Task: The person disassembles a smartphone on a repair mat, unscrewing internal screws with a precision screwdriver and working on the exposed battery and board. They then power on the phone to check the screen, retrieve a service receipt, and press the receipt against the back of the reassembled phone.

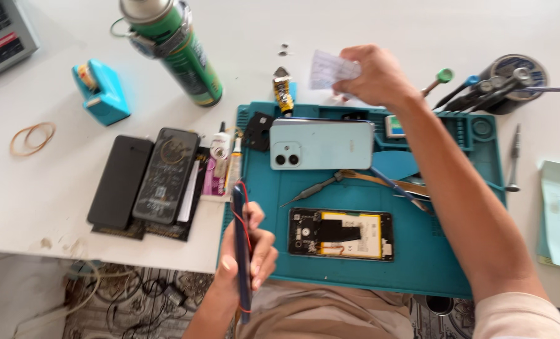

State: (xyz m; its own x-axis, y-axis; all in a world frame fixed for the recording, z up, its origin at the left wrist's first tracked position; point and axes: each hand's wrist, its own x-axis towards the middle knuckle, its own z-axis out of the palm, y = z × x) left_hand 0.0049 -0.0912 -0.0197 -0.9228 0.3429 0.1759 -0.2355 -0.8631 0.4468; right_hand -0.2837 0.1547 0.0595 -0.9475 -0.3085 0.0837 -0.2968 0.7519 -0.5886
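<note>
A thin phone (241,251) is clamped edge-up in the left hand (255,254); at one o'clock, paper (330,69) is pinched by the right hand (374,75), clear of the mat (418,251).

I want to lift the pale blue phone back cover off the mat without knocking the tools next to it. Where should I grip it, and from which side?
Grip the pale blue back cover by its long top and bottom edges near the middle, coming straight down from above. It lies flat, camera end left. Tweezers lie just below its lower edge and a glue tube touches its upper left corner, so the middle span probably leaves fingers the most room.
</note>
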